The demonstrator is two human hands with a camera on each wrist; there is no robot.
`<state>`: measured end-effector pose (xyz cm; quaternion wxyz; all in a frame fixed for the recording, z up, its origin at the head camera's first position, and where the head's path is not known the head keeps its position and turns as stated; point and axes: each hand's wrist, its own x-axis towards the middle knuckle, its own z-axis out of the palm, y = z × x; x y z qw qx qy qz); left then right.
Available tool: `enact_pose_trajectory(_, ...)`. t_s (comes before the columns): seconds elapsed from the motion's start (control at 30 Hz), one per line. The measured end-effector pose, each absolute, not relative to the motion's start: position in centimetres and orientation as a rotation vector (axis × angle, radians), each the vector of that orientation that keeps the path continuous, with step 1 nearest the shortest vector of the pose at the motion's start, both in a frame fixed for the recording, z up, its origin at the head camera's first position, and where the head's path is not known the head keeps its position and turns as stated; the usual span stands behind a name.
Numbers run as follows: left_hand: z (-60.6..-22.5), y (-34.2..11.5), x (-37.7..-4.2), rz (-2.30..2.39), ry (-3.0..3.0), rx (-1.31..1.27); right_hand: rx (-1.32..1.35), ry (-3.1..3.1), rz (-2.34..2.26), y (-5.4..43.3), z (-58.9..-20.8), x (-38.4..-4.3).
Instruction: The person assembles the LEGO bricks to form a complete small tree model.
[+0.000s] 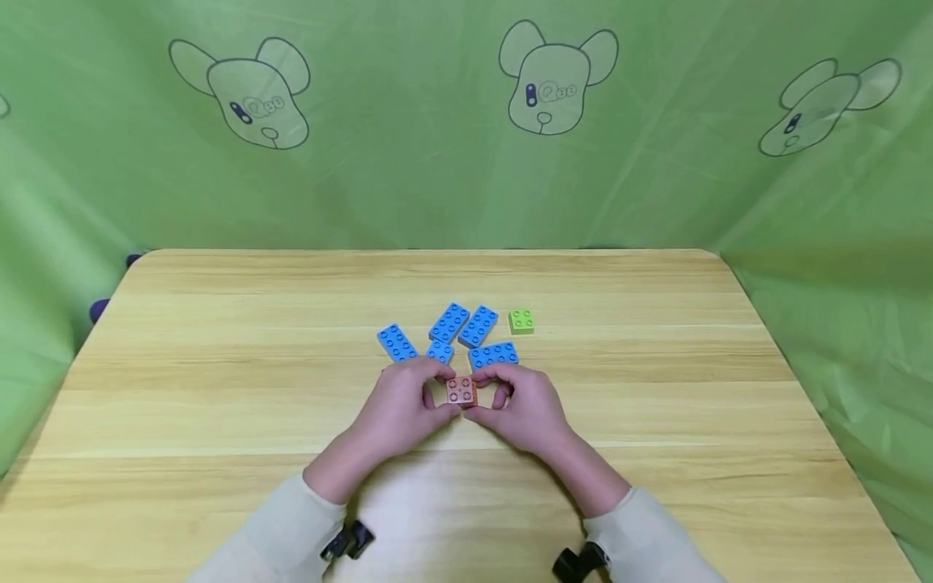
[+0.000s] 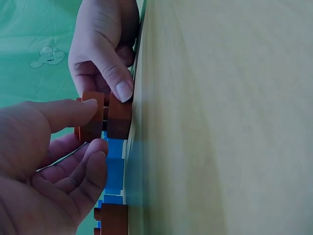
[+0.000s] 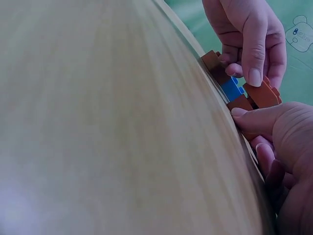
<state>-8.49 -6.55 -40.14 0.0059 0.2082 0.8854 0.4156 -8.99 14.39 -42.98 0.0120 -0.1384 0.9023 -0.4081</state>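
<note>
Near the table's middle, my left hand (image 1: 401,405) pinches a small orange-brown toy brick (image 1: 461,391) with four studs between thumb and fingers. Opposite it, my right hand (image 1: 528,409) grips a second brown brick (image 2: 120,117) low at the tabletop. In the left wrist view the left hand's brick (image 2: 91,122) sits over the right hand's brick, with a narrow gap between them. The right wrist view shows the upper brick (image 3: 264,94) tilted against the lower one. Another brown brick (image 2: 115,220) stands on the table by the left hand, hidden from the head view.
Several blue bricks (image 1: 479,326) lie just beyond the hands, one (image 1: 494,355) right by the right fingers and one (image 1: 397,342) by the left. A light green brick (image 1: 521,322) rests farther right. Green cloth (image 1: 437,162) hangs behind the wooden table (image 1: 219,364).
</note>
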Motion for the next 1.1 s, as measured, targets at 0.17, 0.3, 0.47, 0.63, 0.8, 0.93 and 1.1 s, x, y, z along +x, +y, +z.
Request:
enact_pose_trajectory(0.17, -40.18, -6.56, -8.68, 1.280, 2.772, 0.660, -0.470, 2.815, -1.268, 14.17, -43.27, -9.22)
enact_pose_trajectory(0.3, -40.12, -6.63, -8.82, 1.271, 2.766, 0.686, -0.482, 2.826, -1.292, 14.14, -43.49, -9.19)
enact_pose_trajectory(0.47, -40.27, -6.56, -9.00, 1.230, 2.799, 0.774, -0.487, 2.843, -1.302, 14.15, -43.62, -9.07)
enact_pose_trajectory(0.63, -40.38, -6.46, -9.21, 1.152, 2.841, 0.836, -0.500, 2.859, -1.296, 14.09, -43.77, -9.08)
enact_pose_trajectory(0.8, -40.24, -6.57, -9.30, 1.117, 2.843, 0.843, -0.517, 2.852, -1.300, 13.99, -43.92, -9.07)
enact_pose_trajectory(0.93, -40.14, -6.53, -9.41, 1.083, 2.859, 0.846, -0.513, 2.852, -1.294, 14.05, -43.87, -9.05)
enact_pose_trajectory(1.1, -40.13, -6.52, -9.46, 1.045, 2.886, 0.857, -0.531, 2.851, -1.317, 14.11, -43.73, -9.01)
